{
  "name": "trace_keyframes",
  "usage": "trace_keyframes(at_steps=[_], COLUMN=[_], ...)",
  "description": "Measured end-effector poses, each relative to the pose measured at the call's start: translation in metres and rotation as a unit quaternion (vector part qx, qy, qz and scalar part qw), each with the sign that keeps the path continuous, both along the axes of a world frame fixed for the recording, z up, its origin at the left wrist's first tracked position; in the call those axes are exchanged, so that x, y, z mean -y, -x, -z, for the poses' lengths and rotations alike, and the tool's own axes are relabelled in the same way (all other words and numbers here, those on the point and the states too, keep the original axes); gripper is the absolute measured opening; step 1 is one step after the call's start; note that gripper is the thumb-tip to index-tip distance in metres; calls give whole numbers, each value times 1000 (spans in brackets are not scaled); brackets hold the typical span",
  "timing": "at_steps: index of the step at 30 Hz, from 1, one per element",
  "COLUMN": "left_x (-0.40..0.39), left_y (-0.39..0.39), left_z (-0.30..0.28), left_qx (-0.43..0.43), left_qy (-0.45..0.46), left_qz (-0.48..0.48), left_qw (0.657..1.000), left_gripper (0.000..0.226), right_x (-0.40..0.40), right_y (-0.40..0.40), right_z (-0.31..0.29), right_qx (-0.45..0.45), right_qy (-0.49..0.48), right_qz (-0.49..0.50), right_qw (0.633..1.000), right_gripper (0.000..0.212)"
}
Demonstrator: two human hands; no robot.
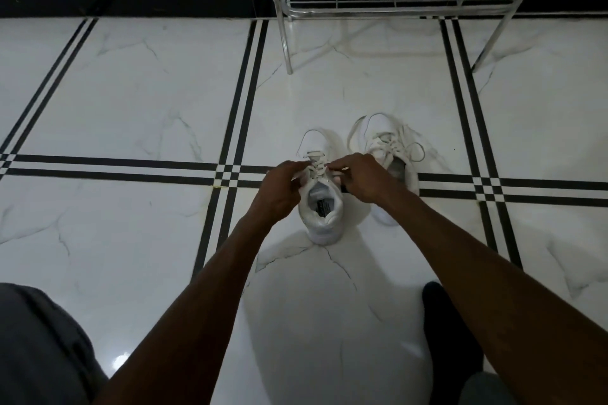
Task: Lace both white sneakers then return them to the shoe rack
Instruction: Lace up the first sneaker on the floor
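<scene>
Two hands are on the near sneaker (320, 207), which stands on the floor (131, 102) beside the laced sneaker (391, 154), short of the shoe rack (388, 6): your left hand (279, 187) and right hand (365, 179) each curl round the lace (316, 171) at the upper eyelets. Pull unevenly, I'd judge, and one end could slip out or finish too short to tie. Its dark insole label (321, 207) is too small to read.

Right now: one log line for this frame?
stage: lacing | left hand + right hand: pinching laces on near sneaker | other sneaker: laced, on floor | shoe rack: no shoes visible
</scene>
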State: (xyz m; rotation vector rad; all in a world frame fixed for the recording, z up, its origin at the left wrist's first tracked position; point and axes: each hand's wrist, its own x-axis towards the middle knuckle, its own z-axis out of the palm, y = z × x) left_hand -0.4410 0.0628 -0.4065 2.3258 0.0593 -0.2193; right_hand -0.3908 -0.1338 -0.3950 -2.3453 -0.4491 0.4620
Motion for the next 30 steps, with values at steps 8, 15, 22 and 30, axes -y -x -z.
trace_keyframes(at_steps=[8, 15, 22, 30], left_x=[8, 3, -9, -14], left_y=[4, 4, 10, 12], left_z=[7, 13, 24, 34], left_qx=[18, 118, 100, 88], left_qy=[-110, -353, -344, -81], left_qz=[-113, 15, 68, 8], left_qw=[987, 928, 931, 993], left_gripper=[24, 22, 23, 47], right_x=[-10, -17, -13, -13], right_y=[15, 19, 19, 26], right_z=[15, 15, 6, 23], right_qx=[21, 123, 233, 283], right_qy=[-36, 190, 275, 287], right_qz=[142, -11, -63, -30], right_qw=[989, 974, 931, 915], right_gripper=[7, 20, 19, 11])
